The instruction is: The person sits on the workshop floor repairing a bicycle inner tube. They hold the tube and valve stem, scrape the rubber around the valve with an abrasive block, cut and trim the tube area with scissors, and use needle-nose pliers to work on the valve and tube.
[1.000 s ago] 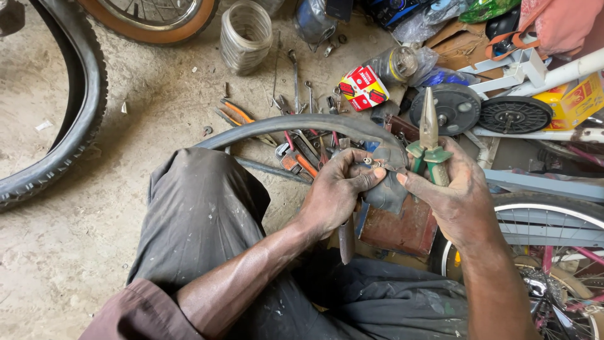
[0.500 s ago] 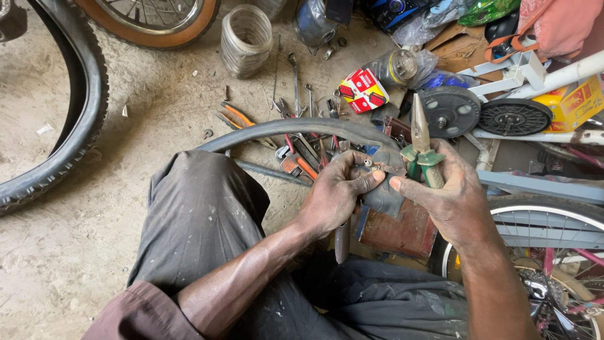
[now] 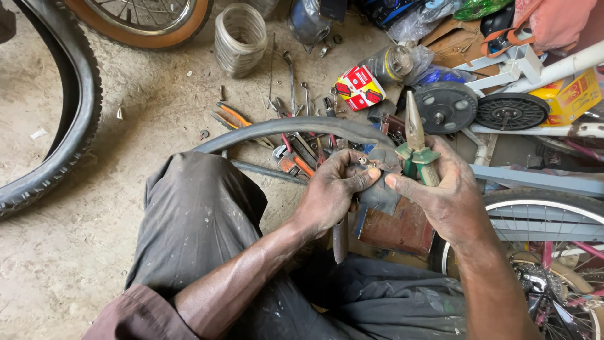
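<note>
A grey bicycle inner tube (image 3: 296,128) arcs over my knee. My left hand (image 3: 330,192) pinches the tube where its small metal valve (image 3: 365,162) sticks out, fingers closed around the rubber. My right hand (image 3: 447,195) grips green-handled pliers (image 3: 415,141), jaws pointing up and away, with its thumb pressed against the tube next to the valve. Both hands meet just above a rusty reddish metal box (image 3: 396,226).
Loose wrenches, screwdrivers and orange-handled tools (image 3: 296,157) lie on the dirt floor ahead. A black tyre (image 3: 69,126) curves at the left, an orange-walled wheel (image 3: 138,25) at the top. A red-and-white small box (image 3: 358,88), a wire coil (image 3: 239,38) and a bicycle wheel (image 3: 541,220) at right.
My right hand with the pliers has shifted slightly left toward the valve, and its thumb now presses the tube. The left hand has kept its hold.
</note>
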